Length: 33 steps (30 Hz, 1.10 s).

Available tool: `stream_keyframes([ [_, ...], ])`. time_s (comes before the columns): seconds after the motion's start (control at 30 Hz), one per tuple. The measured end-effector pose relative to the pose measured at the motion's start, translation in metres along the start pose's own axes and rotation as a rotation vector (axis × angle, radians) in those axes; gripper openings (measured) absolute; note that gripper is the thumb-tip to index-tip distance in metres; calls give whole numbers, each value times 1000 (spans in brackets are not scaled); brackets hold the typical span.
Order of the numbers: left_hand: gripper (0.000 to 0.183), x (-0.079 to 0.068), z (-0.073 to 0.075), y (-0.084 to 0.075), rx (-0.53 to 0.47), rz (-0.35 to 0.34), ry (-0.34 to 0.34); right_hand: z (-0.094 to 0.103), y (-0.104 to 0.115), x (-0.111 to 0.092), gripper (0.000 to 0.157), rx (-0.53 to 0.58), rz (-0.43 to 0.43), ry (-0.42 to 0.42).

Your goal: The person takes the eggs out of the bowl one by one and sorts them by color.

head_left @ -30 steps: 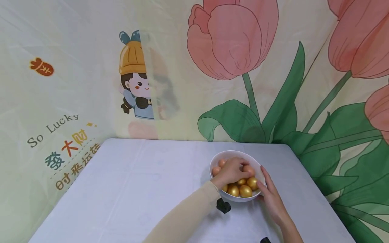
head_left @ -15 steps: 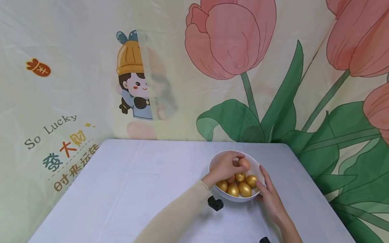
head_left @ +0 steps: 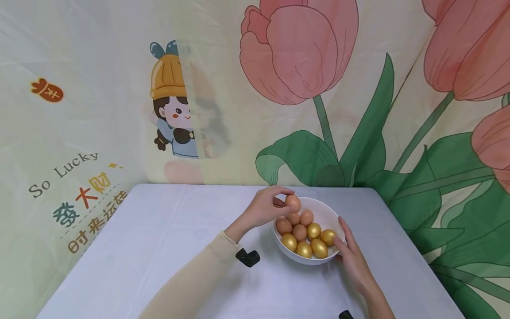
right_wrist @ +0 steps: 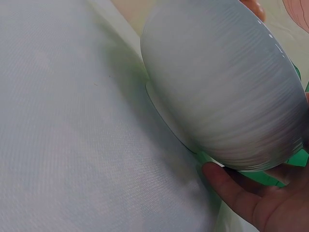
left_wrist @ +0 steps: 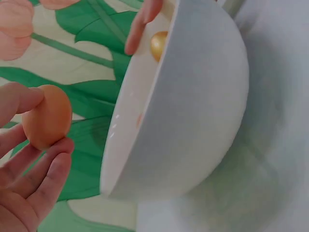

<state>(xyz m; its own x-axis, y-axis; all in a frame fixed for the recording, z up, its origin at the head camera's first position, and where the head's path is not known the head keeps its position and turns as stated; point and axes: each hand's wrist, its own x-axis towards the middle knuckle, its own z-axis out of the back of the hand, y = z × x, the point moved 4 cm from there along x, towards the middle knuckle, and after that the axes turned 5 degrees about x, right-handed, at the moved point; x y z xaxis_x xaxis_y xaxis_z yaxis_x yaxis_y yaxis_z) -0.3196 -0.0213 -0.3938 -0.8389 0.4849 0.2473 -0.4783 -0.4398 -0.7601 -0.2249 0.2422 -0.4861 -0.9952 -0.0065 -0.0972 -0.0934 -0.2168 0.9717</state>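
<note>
A brown egg (head_left: 292, 203) is pinched between the thumb and fingers of my left hand (head_left: 260, 208), just above the left rim of the white bowl (head_left: 328, 215). In the left wrist view the egg (left_wrist: 47, 117) shows outside the bowl (left_wrist: 198, 101), apart from it. Several more brown eggs (head_left: 299, 232) lie inside toward the left, and several gold eggs (head_left: 319, 248) toward the front and right. My right hand (head_left: 356, 263) holds the bowl's right side, thumb at the rim. The right wrist view shows its fingers at the bowl's outer wall (right_wrist: 217, 87).
The bowl stands on the right part of a white-covered table (head_left: 191, 235). Behind the table hangs a cloth backdrop printed with tulips (head_left: 303, 48) and a cartoon figure (head_left: 173, 110). A black wrist device (head_left: 247, 257) sits below my left cuff.
My left hand has lifted the brown egg from among the others and carried it left to the bowl's rim, uncovering the eggs beneath. The right hand stays at the bowl.
</note>
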Motion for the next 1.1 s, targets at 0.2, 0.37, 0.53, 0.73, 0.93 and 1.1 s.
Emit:
stream_keyframes([
  [0.2,49,-17,37,11,-2,2,3,0,1,0,67,-6,3,2],
  [0.37,50,-30,60,34,30,7,16,1,1,0,67,-8,16,2],
  [0.53,51,-43,71,62,68,37,32,1,0,0,67,-12,7,1],
  [0.73,51,-51,68,90,67,39,87,1,0,-1,67,-6,3,0],
  [0.93,47,-56,67,109,99,44,119,1,0,0,67,3,3,-3],
  [1.1,48,-56,65,120,120,37,141,1,0,1,67,-8,5,-11],
])
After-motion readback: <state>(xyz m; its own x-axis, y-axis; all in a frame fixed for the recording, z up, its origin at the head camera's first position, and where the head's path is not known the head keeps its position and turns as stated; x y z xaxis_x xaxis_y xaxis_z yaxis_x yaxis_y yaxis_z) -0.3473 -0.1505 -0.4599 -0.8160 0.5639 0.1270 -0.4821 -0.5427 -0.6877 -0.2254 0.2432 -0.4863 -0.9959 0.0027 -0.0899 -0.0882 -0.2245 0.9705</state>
